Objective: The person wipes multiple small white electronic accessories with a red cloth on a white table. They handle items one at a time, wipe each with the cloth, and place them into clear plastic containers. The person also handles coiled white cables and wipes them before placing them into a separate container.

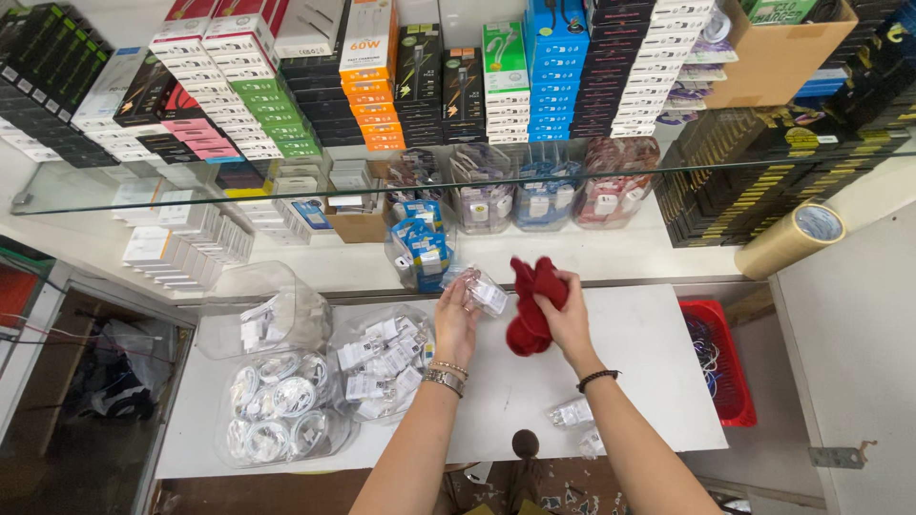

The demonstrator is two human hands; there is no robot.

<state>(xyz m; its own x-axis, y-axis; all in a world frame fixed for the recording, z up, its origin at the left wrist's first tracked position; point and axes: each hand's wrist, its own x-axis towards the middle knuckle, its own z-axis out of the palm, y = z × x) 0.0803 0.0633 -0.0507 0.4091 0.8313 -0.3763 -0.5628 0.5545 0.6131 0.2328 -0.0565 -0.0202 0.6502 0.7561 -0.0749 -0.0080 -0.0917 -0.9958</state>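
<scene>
Two bare hands meet over the far edge of a white table point(658, 372), close together and just short of a shelf packed with boxed goods. The left hand point(456, 319) is raised with its fingers curled up around a small clear packet point(480, 289) that has a white label; the packet sits at the fingertips, above the palm, tilted toward the other hand. The right hand point(570, 319) is clenched on a red cloth point(530, 305), which bunches up above the knuckles and hangs down along the inner side of the hand toward the table. Packet and cloth are just beside each other, with the cloth's upper fold near the packet's right edge; whether they touch cannot be told. The left wrist wears a metal bracelet and a beaded one, the right wrist a dark band. To the left of the left forearm lie clear plastic tubs point(286, 391) holding coiled white cables and more small labelled packets. Near the right forearm, two more clear packets point(575, 416) lie loose on the table, well apart from the hands. A red basket point(730, 367) stands off the table's right edge, and a roll of tan tape point(792, 238) rests on the counter beyond it.
</scene>
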